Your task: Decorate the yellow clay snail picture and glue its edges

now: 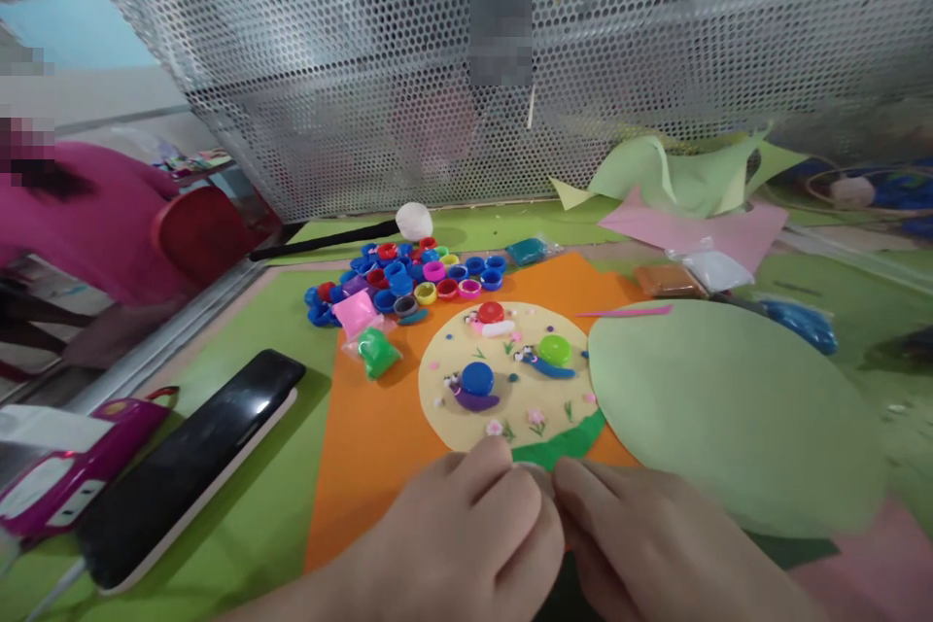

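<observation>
My left hand (473,530) and my right hand (641,535) meet at the near edge of the orange sheet (371,447). Both have curled fingers pinched close together; a small pale bit shows between them, too hidden to make out. Just beyond them lies a cream paper circle (456,340) with a green strip (565,444) along its near edge. Three snails with cap shells sit on it: a red cap (491,312), a light green cap (555,349) and a blue cap (477,378), among small flowers and dots.
Bottle caps (394,274) are heaped behind, beside pink (357,312) and green clay packets (377,353). A phone (190,466) and a magenta power strip (87,457) lie left. A pale green oval (729,408) lies right. Perforated metal (350,68) stands behind; a person in pink (94,214) is at left.
</observation>
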A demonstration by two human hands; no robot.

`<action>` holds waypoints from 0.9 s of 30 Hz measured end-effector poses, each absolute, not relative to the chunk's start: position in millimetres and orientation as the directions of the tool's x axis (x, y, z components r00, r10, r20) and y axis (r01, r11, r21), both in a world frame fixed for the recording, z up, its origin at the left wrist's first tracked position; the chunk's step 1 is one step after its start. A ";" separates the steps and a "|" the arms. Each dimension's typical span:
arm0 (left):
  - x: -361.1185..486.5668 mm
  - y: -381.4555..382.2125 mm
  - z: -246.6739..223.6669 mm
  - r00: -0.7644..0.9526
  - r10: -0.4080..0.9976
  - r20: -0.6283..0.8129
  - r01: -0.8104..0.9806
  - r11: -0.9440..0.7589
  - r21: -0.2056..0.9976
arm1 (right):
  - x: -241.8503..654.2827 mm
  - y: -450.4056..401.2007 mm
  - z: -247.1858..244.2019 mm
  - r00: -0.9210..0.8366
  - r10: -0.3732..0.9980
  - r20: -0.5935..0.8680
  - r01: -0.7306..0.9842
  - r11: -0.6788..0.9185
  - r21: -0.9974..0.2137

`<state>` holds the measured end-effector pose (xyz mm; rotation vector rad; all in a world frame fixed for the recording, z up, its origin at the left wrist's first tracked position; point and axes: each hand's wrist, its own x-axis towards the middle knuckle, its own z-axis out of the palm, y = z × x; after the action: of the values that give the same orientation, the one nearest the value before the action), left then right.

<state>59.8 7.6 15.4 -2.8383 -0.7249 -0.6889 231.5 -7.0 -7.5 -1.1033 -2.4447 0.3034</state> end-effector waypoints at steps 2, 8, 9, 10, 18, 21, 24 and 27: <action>60.7 5.7 16.1 0.778 0.400 0.484 0.472 -0.881 -0.032 | 230.5 -9.4 -10.2 -0.573 0.763 0.299 0.646 0.645 -0.408; 62.6 5.1 24.1 0.809 0.280 0.516 0.464 -0.843 -0.270 | 231.5 -12.6 -8.7 -0.570 0.790 0.227 0.654 0.603 -0.457; 63.1 4.6 24.5 0.813 0.267 0.517 0.463 -0.834 -0.298 | 231.5 -12.3 -7.2 -0.566 0.794 0.222 0.654 0.596 -0.467; 63.5 3.5 23.8 0.815 0.257 0.519 0.464 -0.827 -0.318 | 231.5 -11.6 -5.7 -0.565 0.794 0.223 0.645 0.594 -0.481; 57.1 -9.7 7.8 0.641 0.333 0.692 0.574 -0.806 -0.145 | 233.4 -1.9 2.7 -0.581 0.783 0.220 0.547 0.576 -0.607; 55.4 -2.3 18.0 0.540 0.546 0.641 0.538 -0.809 0.236 | 235.6 -0.9 11.2 -0.561 0.781 0.274 0.404 0.548 -0.733; 58.2 6.4 25.9 0.504 0.609 0.613 0.342 -0.792 0.505 | 236.1 -1.1 16.9 -0.530 0.816 0.232 0.321 0.446 -0.835; 60.7 10.5 23.6 0.424 0.602 0.676 0.352 -0.798 0.489 | 235.3 -0.7 11.8 -0.567 0.799 0.198 0.276 0.411 -0.869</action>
<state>60.7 10.5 23.6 -2.8731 -0.9890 -1.5649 235.3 -0.7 11.8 -0.9098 -2.0575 1.1053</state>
